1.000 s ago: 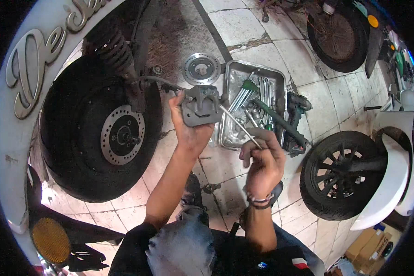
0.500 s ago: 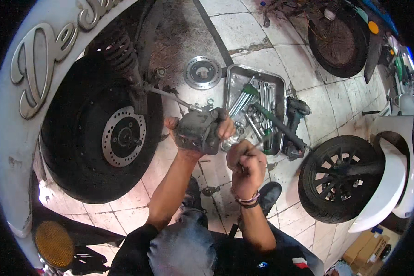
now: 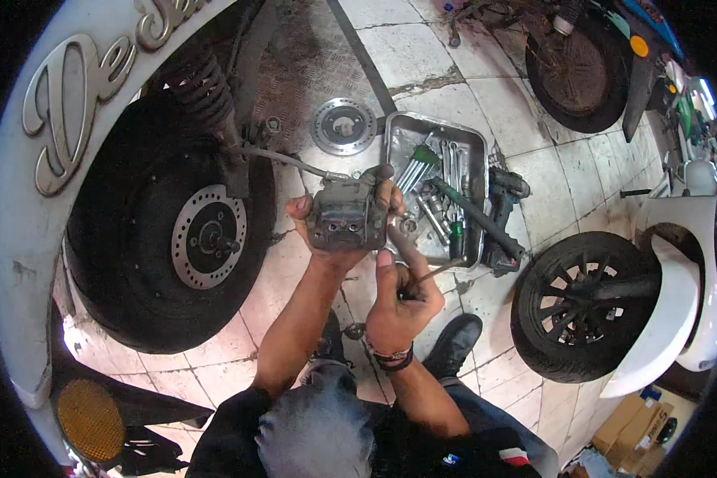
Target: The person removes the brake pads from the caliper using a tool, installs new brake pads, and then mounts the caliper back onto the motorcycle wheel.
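Note:
A dark, grimy brake caliper [image 3: 346, 213] hangs from a hose [image 3: 291, 161] that runs back to the wheel on the left. My left hand [image 3: 327, 253] is wrapped around it from beneath, thumb on its left side and fingertips at its right edge. Close by on the right, my right hand [image 3: 405, 296] is closed on a thin rod-shaped tool [image 3: 444, 269], whose end sticks out to the right; its exact kind cannot be made out. The right index finger and thumb reach up to the caliper's lower right corner.
A metal tray [image 3: 476, 135] of wrenches and other tools lies beyond my hands, with a power drill [image 3: 503, 209] beside it. A loose brake disc [image 3: 343, 126] rests on the floor. The large wheel [image 3: 119, 239] stands left, and another wheel [image 3: 526, 319] is at right.
My right hand has moved left toward the caliper, and the rod-shaped tool now points right. The caliper has turned, showing its lower face more squarely.

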Action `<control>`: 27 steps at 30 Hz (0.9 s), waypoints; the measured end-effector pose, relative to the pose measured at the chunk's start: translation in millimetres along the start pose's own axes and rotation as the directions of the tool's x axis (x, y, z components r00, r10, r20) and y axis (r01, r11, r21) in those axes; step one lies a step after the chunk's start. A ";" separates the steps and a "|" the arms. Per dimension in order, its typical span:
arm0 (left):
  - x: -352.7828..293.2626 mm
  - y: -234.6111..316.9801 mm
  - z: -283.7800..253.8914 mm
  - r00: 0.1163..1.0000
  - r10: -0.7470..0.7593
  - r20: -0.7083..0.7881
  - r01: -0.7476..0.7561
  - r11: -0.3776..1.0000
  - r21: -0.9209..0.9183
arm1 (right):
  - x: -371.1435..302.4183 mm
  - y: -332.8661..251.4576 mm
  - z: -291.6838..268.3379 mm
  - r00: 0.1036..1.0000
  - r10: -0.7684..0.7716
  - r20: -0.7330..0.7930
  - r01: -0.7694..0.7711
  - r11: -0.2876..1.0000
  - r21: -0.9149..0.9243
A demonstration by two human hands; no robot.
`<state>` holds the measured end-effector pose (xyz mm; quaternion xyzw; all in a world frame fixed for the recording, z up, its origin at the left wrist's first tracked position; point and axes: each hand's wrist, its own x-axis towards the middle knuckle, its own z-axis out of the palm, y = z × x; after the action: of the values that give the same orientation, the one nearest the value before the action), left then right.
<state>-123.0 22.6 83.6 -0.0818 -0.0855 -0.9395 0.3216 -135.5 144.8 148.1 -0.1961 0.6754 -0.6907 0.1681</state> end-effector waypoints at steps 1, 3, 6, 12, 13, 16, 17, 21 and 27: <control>1.3 -2.1 0.9 1.000 0.011 -0.020 -0.011 0.999 -0.033 | 0.4 0.4 0.3 1.000 -0.002 0.000 0.002 1.000 -0.002; 1.8 -1.8 -0.1 0.999 0.023 -0.041 -0.026 0.998 -0.061 | 1.9 -4.3 7.3 0.997 0.076 -0.005 -0.075 0.993 0.090; -0.1 2.8 -7.2 0.999 0.030 0.027 -0.029 1.000 -0.002 | 5.1 -5.1 8.6 0.977 0.212 0.025 -0.212 0.948 0.239; -2.2 6.9 1.5 0.993 -0.074 0.090 0.086 0.986 -0.145 | 16.9 -10.9 -4.2 0.945 0.289 0.150 -0.317 0.923 0.220; -2.5 6.9 -1.9 0.996 -0.059 0.070 0.067 0.990 -0.126 | 20.6 -8.6 -2.7 0.946 0.287 0.150 -0.315 0.923 0.220; -3.7 8.1 -1.9 1.000 -0.030 0.006 0.030 0.997 -0.067 | 28.8 -6.3 -1.6 0.916 0.365 0.169 -0.392 0.904 0.172; -4.4 8.5 -1.1 0.999 -0.014 -0.037 0.013 1.000 -0.024 | 29.0 -10.1 -0.6 0.915 0.366 0.169 -0.393 0.903 0.171; -1.7 6.9 -8.9 0.996 -0.025 0.081 0.027 0.999 -0.023 | 27.6 -11.4 9.7 0.895 0.426 0.129 -0.445 0.856 0.261; -2.4 5.7 -3.6 0.991 0.094 -0.098 -0.088 0.994 0.066 | 36.8 -5.7 3.5 0.871 0.460 0.173 -0.491 0.832 0.258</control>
<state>-117.9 18.8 80.2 -0.0280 -0.0939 -0.9236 0.3705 -165.4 123.6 155.5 -0.0303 0.5829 -0.7085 0.3966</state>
